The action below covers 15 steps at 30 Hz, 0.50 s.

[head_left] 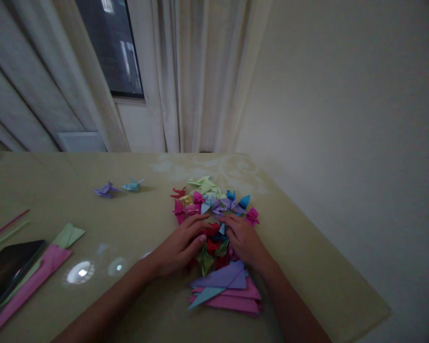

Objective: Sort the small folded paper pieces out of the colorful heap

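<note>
Curtains (214, 71) hang beyond the desk (136, 228). Left grip (181, 243) and right grip (248, 240), loosely spread, cup paper figures (213, 230) between them, seemingly a gathering step; nudging calls for light pressure.

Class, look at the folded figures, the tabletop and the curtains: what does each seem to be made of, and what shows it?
Folded figures: apparently thin, matte coloured paper, judging by crisp creases and pointed flaps.
Tabletop: glossy, mirroring lights; perhaps stone or glass, unclear.
Curtains: probably matte fabric, hanging in soft folds.
</note>
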Each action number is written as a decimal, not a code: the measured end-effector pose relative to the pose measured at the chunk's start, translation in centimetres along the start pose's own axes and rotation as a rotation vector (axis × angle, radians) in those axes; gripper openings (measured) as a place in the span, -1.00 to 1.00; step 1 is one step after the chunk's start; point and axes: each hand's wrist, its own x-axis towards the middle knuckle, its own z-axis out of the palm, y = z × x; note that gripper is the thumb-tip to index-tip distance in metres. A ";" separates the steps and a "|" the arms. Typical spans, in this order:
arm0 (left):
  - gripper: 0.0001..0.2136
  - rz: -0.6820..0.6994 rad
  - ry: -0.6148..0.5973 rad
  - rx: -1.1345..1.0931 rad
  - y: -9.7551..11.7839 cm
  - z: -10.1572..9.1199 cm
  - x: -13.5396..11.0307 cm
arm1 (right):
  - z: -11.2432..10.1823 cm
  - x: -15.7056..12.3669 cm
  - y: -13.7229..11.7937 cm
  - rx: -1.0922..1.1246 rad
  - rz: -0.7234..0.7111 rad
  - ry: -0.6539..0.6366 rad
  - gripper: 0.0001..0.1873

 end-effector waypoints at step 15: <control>-0.55 -0.932 0.390 0.725 -12.5 -15.1 -7.4 | 0.2 0.2 0.2 0.046 -0.013 0.096 -0.51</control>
